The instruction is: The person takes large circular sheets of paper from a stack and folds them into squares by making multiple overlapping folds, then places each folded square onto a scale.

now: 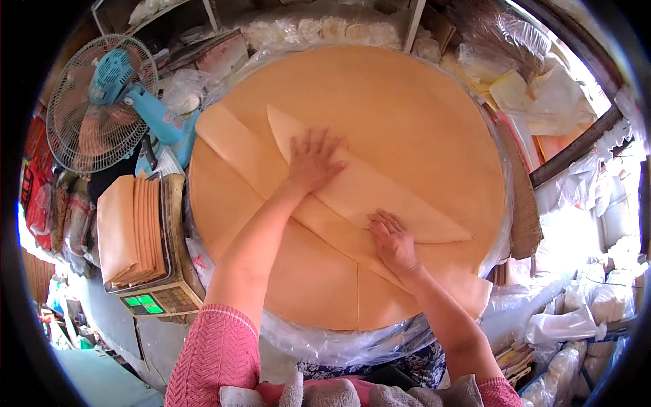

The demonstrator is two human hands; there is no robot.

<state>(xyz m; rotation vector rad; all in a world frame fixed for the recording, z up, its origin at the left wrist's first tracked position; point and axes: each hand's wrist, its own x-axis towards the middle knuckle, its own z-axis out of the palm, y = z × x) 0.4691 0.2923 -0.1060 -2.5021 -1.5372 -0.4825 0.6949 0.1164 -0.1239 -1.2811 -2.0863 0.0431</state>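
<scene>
A wide stack of thin, round tan sheets, seemingly flatbread, lies before me. On top, a sheet is partly folded into a long strip running from upper left to lower right, with a paler pointed flap over its middle. My left hand presses palm down on the flap with its fingers spread. Lower and to the right, my right hand touches the flap near its lower edge, fingers close together. Whether it pinches the sheet is hidden.
At left, folded tan sheets stand on a digital scale with a lit display. Behind it are a blue electric fan and a black-handled knife. Clear plastic skirts the stack; cardboard borders its right side.
</scene>
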